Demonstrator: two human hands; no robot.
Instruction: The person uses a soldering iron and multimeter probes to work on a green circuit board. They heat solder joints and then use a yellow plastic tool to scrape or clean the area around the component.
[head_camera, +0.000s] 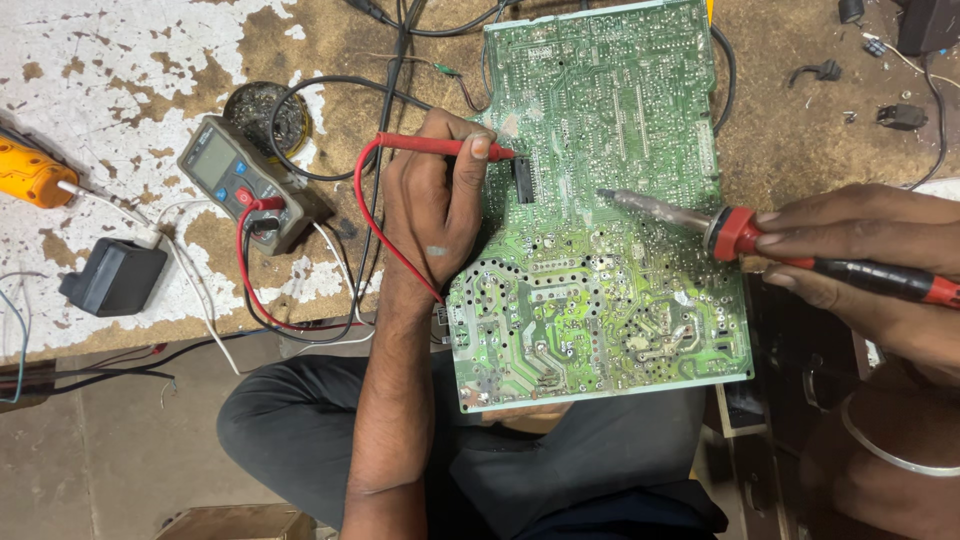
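Left hand (440, 195) pinches a red test probe (440, 145), thumb and index clamped on its shaft, tip touching the green circuit board (600, 250) just beside a black chip (522, 180). Palm rests on the board's left edge. Right hand (860, 265) grips a red-and-black soldering iron (760, 240), fingers closed around the handle, metal tip hovering over the board's middle, to the right of the probe tip. Board lies solder side up, partly on the worn bench (120, 70), partly over the person's lap.

Left of the probe fingers: grey multimeter (240, 195) with blank screen and blue buttons, red lead (375, 220) looping from it to the probe. Behind the meter a round tin (265, 115). Further left a black adapter block (112, 277) and an orange tool (30, 175). Black cables (400, 50) cross the bench above the left fingers. Small black parts (900, 115) lie above the right hand.
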